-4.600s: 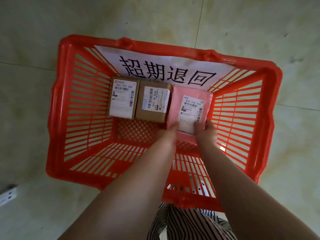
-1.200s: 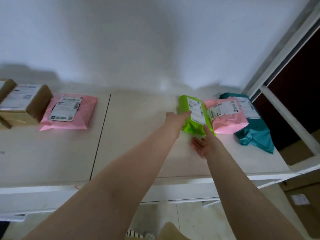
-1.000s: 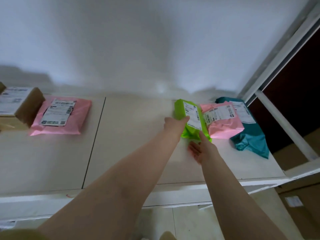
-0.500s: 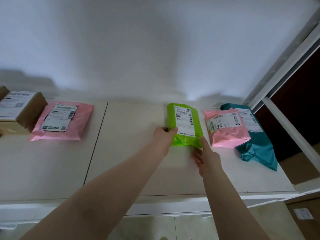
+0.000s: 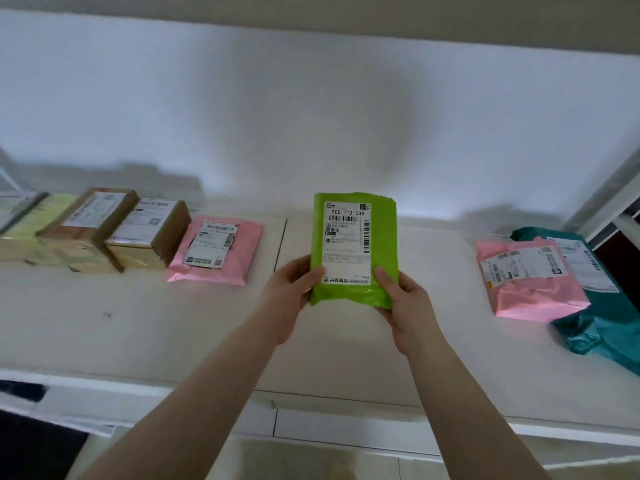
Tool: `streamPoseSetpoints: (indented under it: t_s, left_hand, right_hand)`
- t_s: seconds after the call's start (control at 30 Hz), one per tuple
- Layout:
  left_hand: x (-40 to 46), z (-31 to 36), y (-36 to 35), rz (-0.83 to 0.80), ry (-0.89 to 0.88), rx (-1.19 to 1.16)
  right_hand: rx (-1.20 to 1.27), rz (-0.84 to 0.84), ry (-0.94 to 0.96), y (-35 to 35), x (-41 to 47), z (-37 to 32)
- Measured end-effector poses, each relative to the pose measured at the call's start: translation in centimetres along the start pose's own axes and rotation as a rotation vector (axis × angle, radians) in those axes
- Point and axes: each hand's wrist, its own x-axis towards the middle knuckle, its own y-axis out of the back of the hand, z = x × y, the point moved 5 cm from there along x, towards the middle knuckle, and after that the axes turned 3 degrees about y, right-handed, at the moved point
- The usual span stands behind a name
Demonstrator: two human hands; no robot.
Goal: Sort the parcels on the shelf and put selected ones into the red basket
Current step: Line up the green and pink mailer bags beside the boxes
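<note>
A green parcel (image 5: 353,244) with a white label reading 900 T12 039 is held upright above the white shelf (image 5: 104,327), label facing me. My left hand (image 5: 289,292) grips its lower left corner, thumb on the front. My right hand (image 5: 405,299) grips its lower right corner the same way. The red basket is out of view.
On the shelf's left lie a pink parcel (image 5: 220,251), two brown boxes (image 5: 149,233) (image 5: 88,220) and a pale yellow parcel (image 5: 31,220). At the right a pink parcel (image 5: 530,278) overlaps a teal one (image 5: 602,306). A white wall stands behind, a shelf post (image 5: 606,199) at the far right.
Both hands have lifted the green parcel off the shelf, away from the pink and teal parcels, and turned its label toward me. Earlier, a pink parcel was set in the red basket.
</note>
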Motion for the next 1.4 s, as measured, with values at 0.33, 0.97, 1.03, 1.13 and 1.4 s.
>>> streamPoseSetpoints:
  t_s: [0.33, 0.97, 1.03, 1.13, 1.4]
  left_hand:
    - [-2.1, 3.2, 6.3, 0.019, -0.144, -0.069]
    - [-1.2, 5.5, 10.0, 0.004, -0.143, -0.154]
    - [-0.9, 5.6, 10.2, -0.004, -0.140, -0.149]
    - [-0.6, 5.7, 10.2, -0.014, -0.139, -0.136]
    - [0.1, 6.1, 10.2, 0.019, -0.107, -0.183]
  right_hand:
    - [0.075, -0.203, 0.015, -7.4, -0.4, 2.4]
    - [0.103, -0.222, 0.051, -11.8, -0.2, 3.3]
    - [0.105, -0.217, 0.052, -12.0, 0.0, 3.3]
    - [0.108, -0.205, 0.047, -12.1, 0.1, 3.4]
    - [0.126, -0.179, 0.032, -12.5, 0.3, 3.3]
